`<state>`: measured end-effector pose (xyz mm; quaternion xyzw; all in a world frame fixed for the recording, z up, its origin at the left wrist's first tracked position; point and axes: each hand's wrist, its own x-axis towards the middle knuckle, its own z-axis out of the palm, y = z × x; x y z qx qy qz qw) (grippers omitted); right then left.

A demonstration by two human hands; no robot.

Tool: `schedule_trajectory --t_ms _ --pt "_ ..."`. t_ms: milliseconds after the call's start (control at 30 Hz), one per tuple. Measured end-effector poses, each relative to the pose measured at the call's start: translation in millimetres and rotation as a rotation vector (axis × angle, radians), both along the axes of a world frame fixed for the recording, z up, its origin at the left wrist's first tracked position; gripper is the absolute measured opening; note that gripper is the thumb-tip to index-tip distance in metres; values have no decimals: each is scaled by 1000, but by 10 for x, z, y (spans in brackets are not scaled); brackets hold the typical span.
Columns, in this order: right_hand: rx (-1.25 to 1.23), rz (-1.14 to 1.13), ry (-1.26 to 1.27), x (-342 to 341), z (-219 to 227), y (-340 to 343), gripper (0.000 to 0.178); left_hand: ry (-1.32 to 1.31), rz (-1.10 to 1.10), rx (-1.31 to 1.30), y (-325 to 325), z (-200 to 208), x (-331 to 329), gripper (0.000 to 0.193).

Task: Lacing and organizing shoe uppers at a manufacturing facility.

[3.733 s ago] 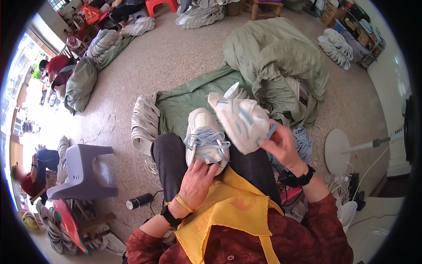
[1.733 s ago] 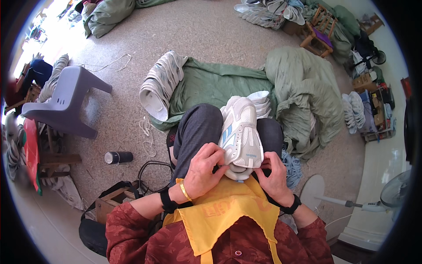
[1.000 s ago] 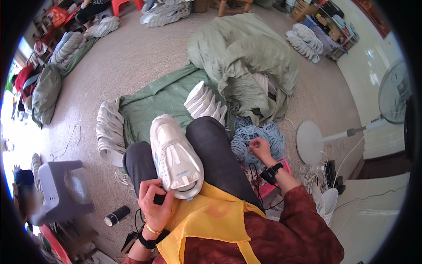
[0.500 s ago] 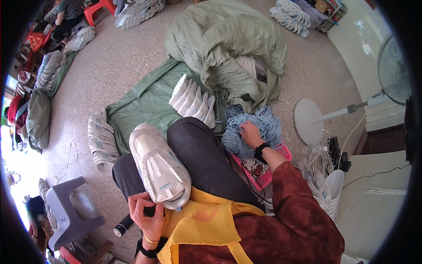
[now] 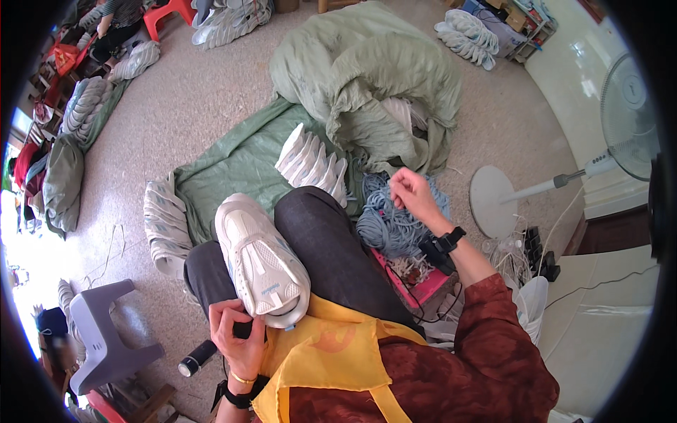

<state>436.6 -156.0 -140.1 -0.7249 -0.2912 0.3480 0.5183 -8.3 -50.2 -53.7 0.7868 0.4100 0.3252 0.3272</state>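
Note:
A white sneaker upper (image 5: 262, 264) with no laces in it lies on my left thigh, toe pointing away from me. At its heel is my left hand (image 5: 238, 338), fingers curled and thumb closed against them; what they pinch, if anything, is hidden. My right hand (image 5: 416, 197) is raised over a tangled heap of light-blue laces (image 5: 395, 229), its fingers closed together. Whether a lace is between them I cannot make out. The heap rests over a pink basket (image 5: 416, 287) that also holds small pale bits.
Stacked white shoe uppers (image 5: 315, 166) lie on a green sheet (image 5: 233, 173), near a big green sack (image 5: 367, 63). Another stack (image 5: 166, 225) stands left of my knee. A grey stool (image 5: 106, 338) is at left, a white fan (image 5: 493, 201) at right, with cables nearby.
My right hand has lifted up off the blue laces and moved slightly right, uncovering more of the pink basket. My left hand and the sneaker upper stay nearly in place.

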Motion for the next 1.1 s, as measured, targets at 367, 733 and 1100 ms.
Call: schedule_trajectory --t_ms 367,733,1100 --pt "388 319 145 -922 1898 627 9 -51 -42 -60 64 194 -47 27" --pt "364 838 -121 -1967 2449 771 4 -613 -400 -442 200 1113 377 28" --pt "367 471 -542 -1521 2147 545 3 -446 -387 -754 321 1121 -22 25"
